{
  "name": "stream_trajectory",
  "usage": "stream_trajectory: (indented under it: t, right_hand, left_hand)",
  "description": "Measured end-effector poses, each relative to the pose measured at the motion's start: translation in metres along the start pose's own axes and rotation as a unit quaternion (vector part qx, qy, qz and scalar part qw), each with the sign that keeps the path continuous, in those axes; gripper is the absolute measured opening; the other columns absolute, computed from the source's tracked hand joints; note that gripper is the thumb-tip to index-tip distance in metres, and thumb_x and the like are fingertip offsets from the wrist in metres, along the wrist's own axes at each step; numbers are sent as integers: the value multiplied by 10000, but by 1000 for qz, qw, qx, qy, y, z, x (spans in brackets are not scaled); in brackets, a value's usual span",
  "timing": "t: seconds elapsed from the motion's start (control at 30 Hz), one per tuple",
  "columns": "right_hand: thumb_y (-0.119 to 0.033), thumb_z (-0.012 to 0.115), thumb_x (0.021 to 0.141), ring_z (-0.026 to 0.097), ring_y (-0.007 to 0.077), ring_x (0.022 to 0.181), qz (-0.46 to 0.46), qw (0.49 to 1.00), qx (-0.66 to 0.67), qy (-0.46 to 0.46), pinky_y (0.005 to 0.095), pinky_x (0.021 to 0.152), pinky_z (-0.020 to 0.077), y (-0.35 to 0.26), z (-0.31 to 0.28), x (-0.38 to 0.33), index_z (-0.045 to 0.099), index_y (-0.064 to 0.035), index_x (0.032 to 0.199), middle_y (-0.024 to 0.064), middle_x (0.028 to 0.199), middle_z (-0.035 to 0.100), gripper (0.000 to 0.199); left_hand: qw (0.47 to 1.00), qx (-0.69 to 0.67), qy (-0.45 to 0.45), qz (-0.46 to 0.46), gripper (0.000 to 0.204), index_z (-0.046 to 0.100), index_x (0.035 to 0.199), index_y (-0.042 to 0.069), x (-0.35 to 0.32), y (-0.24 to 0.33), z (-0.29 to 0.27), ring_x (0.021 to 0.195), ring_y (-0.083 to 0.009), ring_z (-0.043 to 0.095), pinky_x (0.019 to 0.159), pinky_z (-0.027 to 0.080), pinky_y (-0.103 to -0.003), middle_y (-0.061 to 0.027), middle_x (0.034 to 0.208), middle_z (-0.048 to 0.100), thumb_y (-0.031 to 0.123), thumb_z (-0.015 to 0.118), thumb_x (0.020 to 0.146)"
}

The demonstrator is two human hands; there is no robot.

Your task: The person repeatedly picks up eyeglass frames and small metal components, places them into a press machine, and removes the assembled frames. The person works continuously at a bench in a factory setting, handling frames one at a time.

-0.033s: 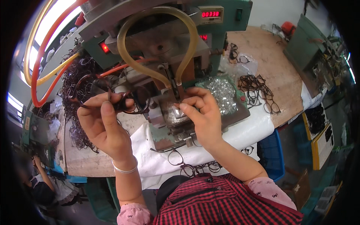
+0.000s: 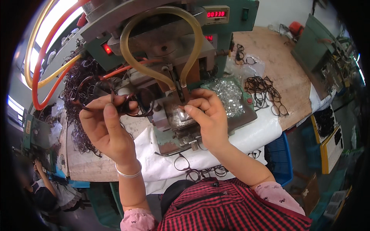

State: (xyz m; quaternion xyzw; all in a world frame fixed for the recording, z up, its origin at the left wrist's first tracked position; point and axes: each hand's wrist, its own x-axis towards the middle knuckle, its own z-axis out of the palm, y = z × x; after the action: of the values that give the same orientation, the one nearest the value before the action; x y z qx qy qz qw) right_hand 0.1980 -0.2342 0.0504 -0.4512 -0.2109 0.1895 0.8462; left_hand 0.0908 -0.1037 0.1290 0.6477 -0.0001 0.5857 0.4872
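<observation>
My left hand [image 2: 110, 129] is closed, pinching a dark brown eyeglass frame [image 2: 143, 112] between thumb and fingers, left of the press's tooling. My right hand [image 2: 210, 119] is pinched shut at the tooling, fingertips just below the narrow press head [image 2: 179, 94]. Between them is something small that I cannot make out. A green press machine [image 2: 239, 32] with red number displays stands in front of me. Right of my right hand, a tray holds a heap of small shiny metal parts [image 2: 228, 98].
Eyeglass frames lie heaped at the left [image 2: 83, 134], in a pile on the right of the table [image 2: 264, 92], and along the white cloth's near edge [image 2: 208, 172]. A blue crate [image 2: 283, 158] stands below the right edge. Loops of clear hose [image 2: 162, 10] and red hose [image 2: 38, 82] hang around the machine.
Both hands keep their places. An eyeglass frame at the near edge of the white cloth has shifted slightly to the right.
</observation>
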Motion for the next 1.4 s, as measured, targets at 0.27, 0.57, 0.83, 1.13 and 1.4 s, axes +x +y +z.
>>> stream_trajectory:
  t: [0.27,0.57,0.83,1.13,1.4]
  right_hand:
    - [-33,663,808,609,219,1067,-74,987,-132,-52,311,894,462,-30,3,-19,530,13,1183,120,1079,649,400]
    - [-122,699,737,530,353,1160,-218,669,-710,27,440,918,449,4,-137,29,666,-54,915,146,1159,620,193]
    - [-129,693,738,531,328,1111,-234,702,-670,-54,450,812,464,5,-130,38,641,-81,874,114,1136,596,154]
    - [-67,632,821,631,308,866,-247,751,-612,-3,384,771,498,15,-147,56,695,-55,937,134,909,669,133]
    - [-42,650,814,639,269,829,-203,797,-568,13,337,760,488,4,-129,50,692,-13,920,133,891,678,118]
  left_hand:
    - [998,39,-37,12,81,502,1013,8,-18,10,-1,727,-200,630,627,562,-316,-142,899,624,44,527,945]
    - [835,247,-370,325,243,587,839,71,-52,-6,18,755,-195,662,601,560,-280,-79,989,703,29,748,662]
    - [841,227,-369,324,223,588,856,88,-55,-21,21,722,-195,665,609,572,-303,-70,974,702,31,720,686]
    - [860,374,-244,247,212,656,894,111,-122,5,-39,978,-278,670,922,505,-449,-98,1092,687,96,737,698]
    - [748,646,3,-151,172,683,906,25,-44,-35,-187,990,-302,601,831,477,-371,-141,1000,660,180,698,833]
